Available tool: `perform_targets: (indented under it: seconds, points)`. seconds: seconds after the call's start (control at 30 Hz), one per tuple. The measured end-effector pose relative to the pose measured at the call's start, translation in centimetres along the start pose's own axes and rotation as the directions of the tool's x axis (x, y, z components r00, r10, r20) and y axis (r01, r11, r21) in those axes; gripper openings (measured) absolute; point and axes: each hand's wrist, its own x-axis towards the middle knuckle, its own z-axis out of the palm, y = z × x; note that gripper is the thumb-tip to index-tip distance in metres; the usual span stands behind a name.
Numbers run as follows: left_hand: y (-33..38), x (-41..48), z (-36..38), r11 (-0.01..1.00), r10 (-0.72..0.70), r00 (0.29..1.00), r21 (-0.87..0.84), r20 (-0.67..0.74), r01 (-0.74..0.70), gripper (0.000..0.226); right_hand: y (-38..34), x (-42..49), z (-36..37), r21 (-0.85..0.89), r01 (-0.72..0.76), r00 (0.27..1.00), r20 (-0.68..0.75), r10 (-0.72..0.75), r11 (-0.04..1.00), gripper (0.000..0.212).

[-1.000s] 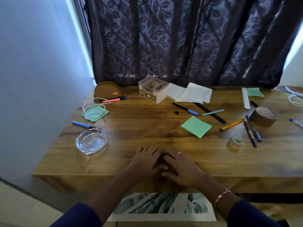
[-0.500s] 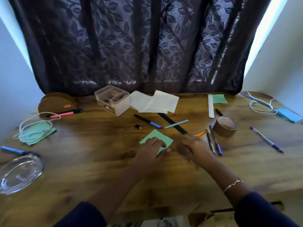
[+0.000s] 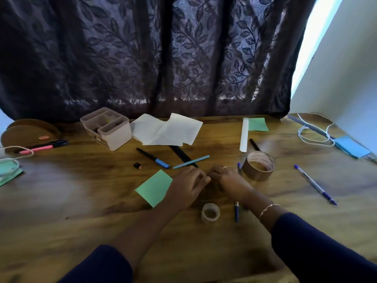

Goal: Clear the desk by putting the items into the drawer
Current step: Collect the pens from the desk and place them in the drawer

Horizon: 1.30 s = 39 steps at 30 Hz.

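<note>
**Head view: both hands meet mid-worktop among loose stationery**

Head camera looks down on a wooden worktop (image 3: 81, 201) in front of a dark curtain (image 3: 183, 58). The left hand (image 3: 186, 187) and right hand (image 3: 229, 180) sit knuckles-up at the middle, fingertips touching each other. Both sets of fingers are curled down onto the wood; whether they grip anything I cannot tell, since the backs of the hands hide it.

A blue pen (image 3: 236, 212) runs under the right wrist. The left hand overlaps the right corner of a green note (image 3: 154, 187). A small tape roll (image 3: 210, 213) stands just near of the hands, between the forearms. A brown tape roll (image 3: 258, 166) stands just right of the right hand.

Just beyond the hands lie a light-blue pen (image 3: 190, 161), a black ruler (image 3: 181, 155) and a marker (image 3: 153, 157). Farther back are white papers (image 3: 167, 129) and, to their left, an organizer (image 3: 106, 127). A purple pen (image 3: 315, 184) lies well to the right, with a cable (image 3: 312, 133) and blue note (image 3: 352, 147) at the far right. A pink pen (image 3: 38, 149) lies at the far left.
</note>
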Motion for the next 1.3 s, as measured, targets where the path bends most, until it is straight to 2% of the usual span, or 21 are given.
perform_targets:
  seconds: [0.13, 0.23, 0.3, 0.4, 0.6, 0.8, 0.97, 1.17, 1.3]
  points:
    - [1.0, 1.0, 0.6, 0.999, 0.046, 0.997, -0.01, -0.066, -0.047, 0.05, 2.7, -0.4, -2.0, 0.012, 0.132, 0.988, -0.081, -0.131, 0.991, 0.036]
    - [1.3, 1.8, 1.0, 0.996, 0.089, 0.99, 0.019, -0.106, -0.088, 0.038, 5.5, -2.0, -3.1, -0.143, 0.293, 0.941, -0.13, -0.311, 0.945, 0.031]
    - [1.4, 2.2, 1.4, 0.989, 0.133, 0.989, 0.068, -0.064, -0.129, 0.033, 6.8, -3.3, -3.2, -0.256, 0.404, 0.901, -0.058, -0.431, 0.878, 0.033]
    - [1.8, 2.9, 2.6, 0.977, 0.166, 0.986, 0.129, 0.035, -0.169, 0.024, 7.6, -5.1, -3.3, -0.292, 0.542, 0.83, 0.039, -0.557, 0.788, 0.02]
    - [2.2, 3.3, 4.3, 0.963, 0.199, 0.976, 0.168, 0.091, -0.212, 0.018, 8.0, -4.9, -1.9, -0.293, 0.559, 0.807, -0.019, -0.59, 0.775, 0.027]
    - [2.3, 3.5, 4.4, 0.974, 0.15, 0.985, 0.157, 0.087, -0.163, 0.018, 8.0, -4.5, -1.1, -0.336, 0.59, 0.762, -0.07, -0.644, 0.734, 0.024]
    - [1.9, 3.4, 4.1, 0.986, 0.091, 0.995, 0.137, 0.037, -0.095, 0.017, 7.5, -4.6, -1.4, -0.297, 0.601, 0.74, -0.145, -0.657, 0.742, 0.017]
    - [1.6, 3.3, 3.8, 0.998, -0.005, 1.0, 0.059, -0.023, 0.006, 0.017, 6.2, -3.9, -0.6, -0.346, 0.6, 0.766, -0.011, -0.642, 0.722, 0.039]
    - [1.2, 3.1, 3.5, 0.997, -0.076, 0.996, -0.009, -0.056, 0.076, 0.018, 5.5, -3.2, -0.1, -0.305, 0.573, 0.815, 0.109, -0.569, 0.761, 0.039]
